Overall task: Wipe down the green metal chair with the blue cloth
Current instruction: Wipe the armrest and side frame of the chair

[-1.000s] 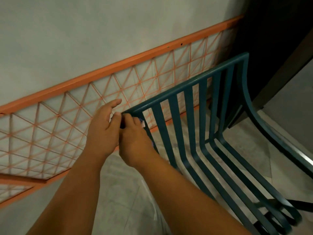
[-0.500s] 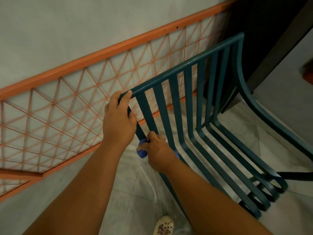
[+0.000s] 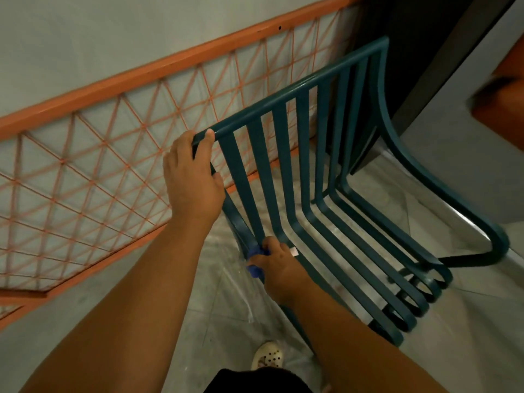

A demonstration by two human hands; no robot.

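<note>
The green metal chair (image 3: 317, 177) stands on the tiled floor (image 3: 215, 304) beside an orange lattice railing (image 3: 93, 177), its slatted back toward us. Nearest, our right hand (image 3: 279, 269) bunches the blue cloth (image 3: 256, 260) against the lower part of the chair's outermost left upright, fingers curled around the wad, only scraps of blue showing. Higher, our left hand (image 3: 192, 182) clasps the top rail's left corner, fingers hooked over it, steadying the frame. We judge the risks modest: the small cloth could slip from the narrow bar and drop, knuckles could catch between the close slats, and a hard stroke might tip or skid the light frame on the smooth tile if the steadying hand loosens. A white clog (image 3: 268, 357) sits below.
</note>
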